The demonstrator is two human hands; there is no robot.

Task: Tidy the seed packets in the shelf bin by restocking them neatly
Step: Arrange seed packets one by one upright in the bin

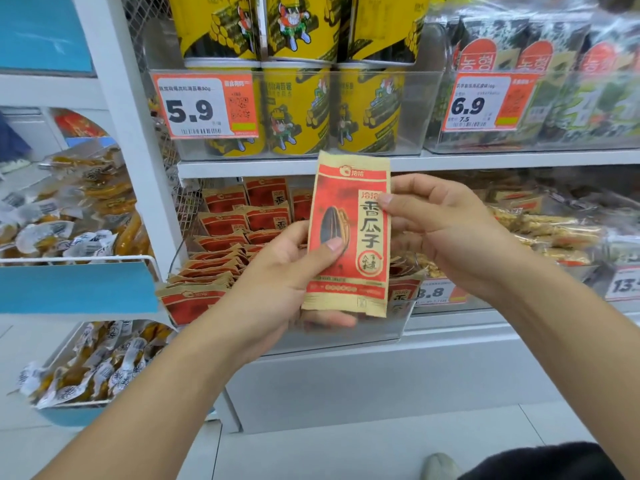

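A red and tan sunflower seed packet [349, 233] stands upright in front of the shelf, held in both hands. My left hand [287, 275] grips its lower left part, thumb on the front and fingers behind. My right hand [440, 223] pinches its upper right edge. Behind it, a clear shelf bin [381, 327] holds several matching seed packets [221, 261], some upright at the back, others leaning or lying flat toward the front left.
Yellow seaweed snack cups [298, 109] fill the bin on the shelf above, with green seaweed packs [554, 98] to their right. Wire baskets of wrapped snacks [69, 216] hang at the left. Bagged snacks [547, 230] lie right of the seed bin.
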